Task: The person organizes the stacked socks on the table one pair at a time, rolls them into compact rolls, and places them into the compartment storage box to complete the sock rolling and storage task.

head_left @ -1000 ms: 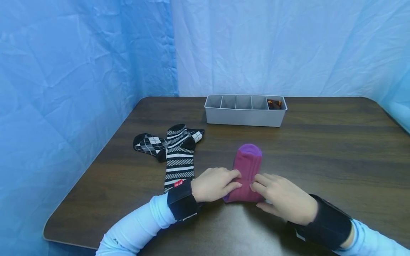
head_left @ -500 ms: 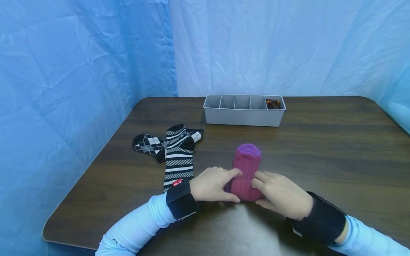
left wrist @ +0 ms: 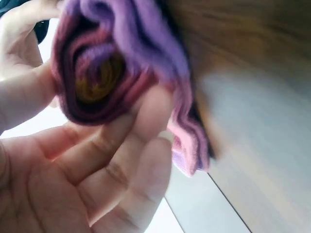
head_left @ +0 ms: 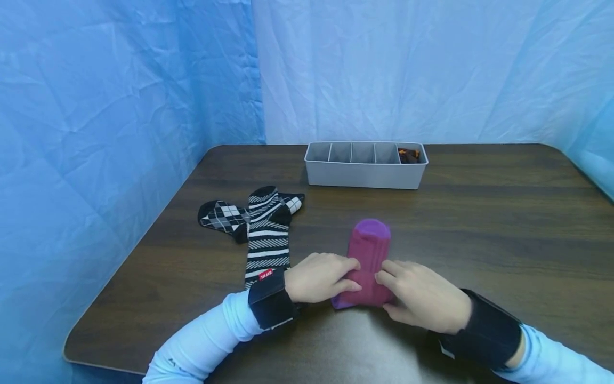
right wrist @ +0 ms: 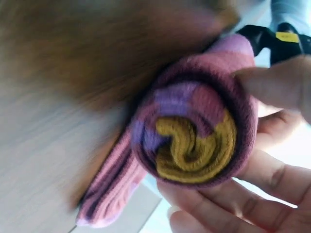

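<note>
pink sock [head_left: 368, 266]: soft ribbed knit, deep pink with a rounded purple toe. near part wound into a thick coil; the wrist views, partly blurred, show its end as a spiral of pink and purple layers about a mustard-yellow core. flat layered length runs out from under the coil, toe pointing away from me. a purple corner pokes out at the near left.

left grip [head_left: 322, 276]: partly closed, thumb and curved fingers holding the left end of the coil. right grip [head_left: 424, 296]: likewise, fingers bent round the right end, thumb against it. so the coil sits between my two grips, down on the worktop [head_left: 503, 240], toe lying beyond my fingertips.

to my left, just past the wrist, a striped sock [head_left: 268, 240], black and white, red tag near its cuff; it lies across a diamond-patterned sock [head_left: 223, 216] in black, grey and white.

worktop: dark brown wood grain, rounded corners, sheen near me. toward the far edge, a long grey tray [head_left: 362, 176], smooth-walled, five compartments in a row; a dark brown bundle [head_left: 409, 156] with orange patches in the rightmost. creased pale-blue sheeting [head_left: 408, 69] behind and at the sides.
</note>
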{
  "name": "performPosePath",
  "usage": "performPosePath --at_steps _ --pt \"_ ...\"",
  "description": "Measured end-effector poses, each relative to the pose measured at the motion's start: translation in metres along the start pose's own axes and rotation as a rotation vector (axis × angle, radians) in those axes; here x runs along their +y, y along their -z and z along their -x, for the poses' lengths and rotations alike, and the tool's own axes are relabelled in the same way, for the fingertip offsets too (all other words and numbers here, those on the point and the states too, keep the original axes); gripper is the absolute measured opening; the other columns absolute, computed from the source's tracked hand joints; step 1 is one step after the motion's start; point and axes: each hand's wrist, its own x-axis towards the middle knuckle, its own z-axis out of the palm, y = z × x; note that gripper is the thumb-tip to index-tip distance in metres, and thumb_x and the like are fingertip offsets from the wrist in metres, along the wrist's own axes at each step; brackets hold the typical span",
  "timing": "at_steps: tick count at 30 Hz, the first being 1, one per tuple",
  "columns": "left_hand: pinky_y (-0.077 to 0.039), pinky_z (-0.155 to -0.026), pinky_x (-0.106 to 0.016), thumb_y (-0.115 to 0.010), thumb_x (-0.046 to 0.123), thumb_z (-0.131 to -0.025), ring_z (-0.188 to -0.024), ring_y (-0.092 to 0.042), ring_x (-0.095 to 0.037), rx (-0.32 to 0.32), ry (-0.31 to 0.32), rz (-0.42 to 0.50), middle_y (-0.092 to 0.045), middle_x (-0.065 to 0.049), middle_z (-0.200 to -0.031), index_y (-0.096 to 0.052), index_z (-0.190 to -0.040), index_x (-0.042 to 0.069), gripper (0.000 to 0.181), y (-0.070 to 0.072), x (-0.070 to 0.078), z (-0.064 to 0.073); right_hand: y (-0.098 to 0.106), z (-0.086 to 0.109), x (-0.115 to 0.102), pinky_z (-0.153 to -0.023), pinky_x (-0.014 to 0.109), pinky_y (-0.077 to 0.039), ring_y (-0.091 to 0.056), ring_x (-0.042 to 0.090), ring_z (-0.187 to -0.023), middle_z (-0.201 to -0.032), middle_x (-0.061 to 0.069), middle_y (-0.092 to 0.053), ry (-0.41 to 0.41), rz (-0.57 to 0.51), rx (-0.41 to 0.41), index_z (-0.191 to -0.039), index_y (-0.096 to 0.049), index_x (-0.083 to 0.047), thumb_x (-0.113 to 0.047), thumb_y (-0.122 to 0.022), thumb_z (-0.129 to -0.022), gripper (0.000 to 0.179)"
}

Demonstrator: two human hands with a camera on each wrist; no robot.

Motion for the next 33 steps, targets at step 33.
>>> performPosePath --at_steps 33 --pt "-0.039 -0.064 -0.012 -0.065 0.048 -0.067 -0.079 -0.043 -0.003 0.2 -0.274 -0.299 -0.047 0.007 -0.09 -0.051 -0.095 0.018 0.044 -0.002 0.021 0.011 0.003 0.001 -0.002 -0.056 0.015 -0.041 -0.044 -0.002 -0.064 -0.081 -0.008 -0.051 0.086 -0.077 0.038 -0.091 -0.059 -0.013 -0.021 -0.071 -0.063 0.032"
